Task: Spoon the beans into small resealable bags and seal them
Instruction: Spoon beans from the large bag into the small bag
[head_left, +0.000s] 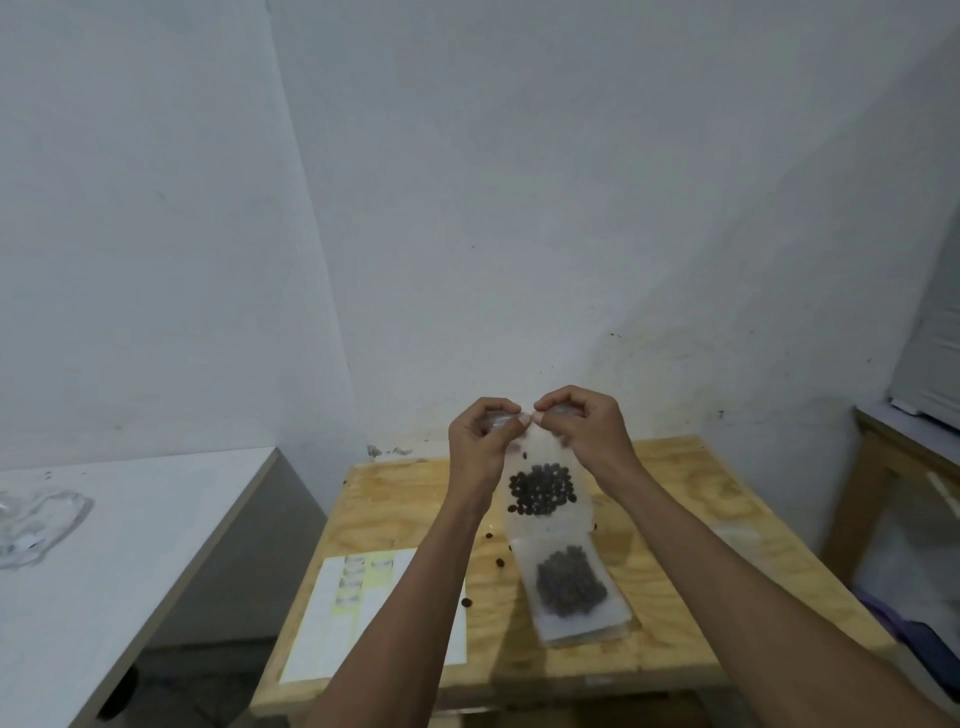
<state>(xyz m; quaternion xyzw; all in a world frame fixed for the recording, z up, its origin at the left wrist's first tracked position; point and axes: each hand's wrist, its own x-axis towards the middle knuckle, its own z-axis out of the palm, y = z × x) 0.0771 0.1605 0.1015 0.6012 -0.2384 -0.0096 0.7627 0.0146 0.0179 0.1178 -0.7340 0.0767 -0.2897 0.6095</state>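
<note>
Head view: both bare forearms reach forward over a light plywood counter (675, 467) set against a pale wall (467, 208). The left hand (480, 436) and the right hand (582, 423) are raised above the counter, side by side and nearly touching at the fingertips. Each pinches the top edge of a small clear resealable plastic bag (545, 519), thumb and curled fingers clamped on the strip at the mouth. The bag hangs down from the two hands, clear of the counter, and a cluster of dark beans (543, 488) sits inside it at about mid-height. Whether the mouth strip is pressed closed along its length cannot be told, since the fingers cover it.

Below the hanging bag, a second clear bag filled with dark beans (571, 582) lies flat on the counter on top of what looks like a thin stack of similar bags (592, 631). A few loose dark beans (500, 562) lie scattered on the plywood just left of that stack. Further left on the counter, partly hidden by the left forearm, lies a white and pale-yellow sheet of paper (332, 623) with small printed marks.

To the left stands a white table (130, 545) carrying a crumpled clear plastic item (36, 519). At the right edge, another wooden piece of furniture (872, 467) is partly in view.
</note>
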